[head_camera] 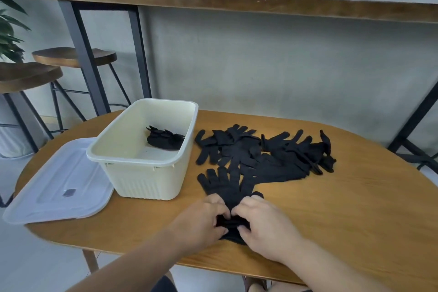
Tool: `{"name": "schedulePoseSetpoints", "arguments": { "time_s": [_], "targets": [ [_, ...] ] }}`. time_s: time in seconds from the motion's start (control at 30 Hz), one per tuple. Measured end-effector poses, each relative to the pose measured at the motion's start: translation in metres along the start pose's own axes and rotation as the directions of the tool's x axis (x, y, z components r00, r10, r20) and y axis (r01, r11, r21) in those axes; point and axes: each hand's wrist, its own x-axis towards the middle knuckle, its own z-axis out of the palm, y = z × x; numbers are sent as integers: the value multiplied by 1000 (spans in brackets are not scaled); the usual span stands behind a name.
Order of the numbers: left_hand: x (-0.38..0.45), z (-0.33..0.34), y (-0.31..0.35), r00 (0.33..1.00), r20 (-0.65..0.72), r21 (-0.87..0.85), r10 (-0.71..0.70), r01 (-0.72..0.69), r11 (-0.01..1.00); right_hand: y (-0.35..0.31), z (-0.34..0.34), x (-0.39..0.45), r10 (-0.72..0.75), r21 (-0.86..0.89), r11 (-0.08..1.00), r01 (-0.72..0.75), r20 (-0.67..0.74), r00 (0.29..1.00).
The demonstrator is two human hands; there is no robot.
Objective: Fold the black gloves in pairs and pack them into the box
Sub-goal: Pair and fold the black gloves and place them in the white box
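A pair of black gloves (226,186) lies flat near the table's front edge, fingers pointing away from me. My left hand (205,217) and my right hand (263,223) both grip its cuff end, fingers curled into the bunched fabric. A loose pile of black gloves (265,152) spreads behind it at the table's middle. The cream plastic box (147,180) stands to the left, with one folded black bundle (164,141) on its floor at the far right.
The box's translucent lid (59,187) lies flat at the table's left end, overhanging the edge. The wooden oval table (355,208) has bare surface on the right. Two stools (71,57) and a high counter stand behind.
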Motion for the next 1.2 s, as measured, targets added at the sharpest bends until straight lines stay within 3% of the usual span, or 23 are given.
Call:
{"name": "schedulePoseSetpoints", "arguments": {
  "time_s": [0.23,0.5,0.87,1.07,1.2],
  "targets": [
    [-4,6,1,998,-54,-52,-40,37,998,3,4,-3,-52,-67,997,47,-76,996],
    [-8,10,5,996,-68,-55,-49,45,997,-14,17,-16,44,5,999,-44,-63,997],
    [-16,-4,-2,998,38,-58,47,-45,997,-10,-1,-23,31,25,999,-32,41,999],
    [-18,-6,1,993,71,91,92,-99,991,-6,-3,-19,-30,-84,996,33,46,999],
    [-19,-1,5,984,40,205,171,-176,963,-2,-1,-14,81,24,996,-81,14,997]
  ]
}}
